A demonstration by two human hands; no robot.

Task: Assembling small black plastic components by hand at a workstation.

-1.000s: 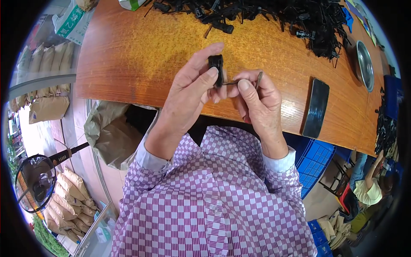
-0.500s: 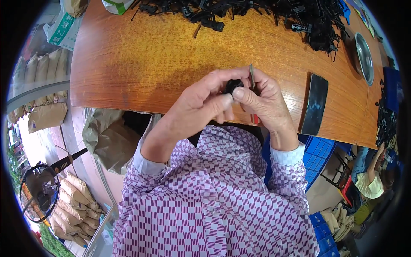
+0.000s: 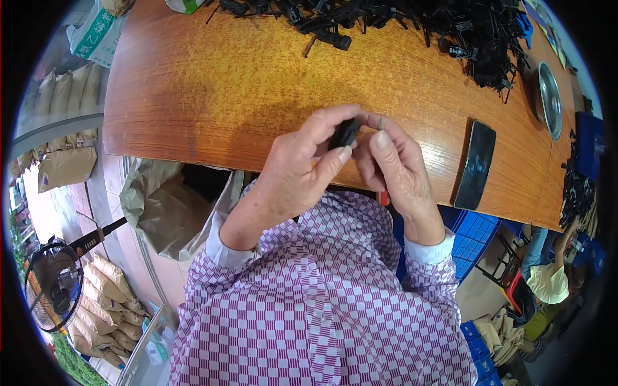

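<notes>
Below our hands lies the table (image 3: 212, 96); beyond them, at its far edge, a pile of black parts (image 3: 412, 19); right of our right hand, a phone (image 3: 475, 165); our left hand (image 3: 299, 170) pinches a small black part (image 3: 346, 134); our right hand (image 3: 394, 170) grips a thin pin (image 3: 380, 122) just beside it.

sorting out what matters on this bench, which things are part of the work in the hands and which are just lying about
In the work:
- left hand pinching a small black part
- right hand holding a thin metal piece beside it
- heap of black parts along the far edge of the wooden table

Lying about:
- black phone
- metal bowl
- open sack
- fan
</notes>
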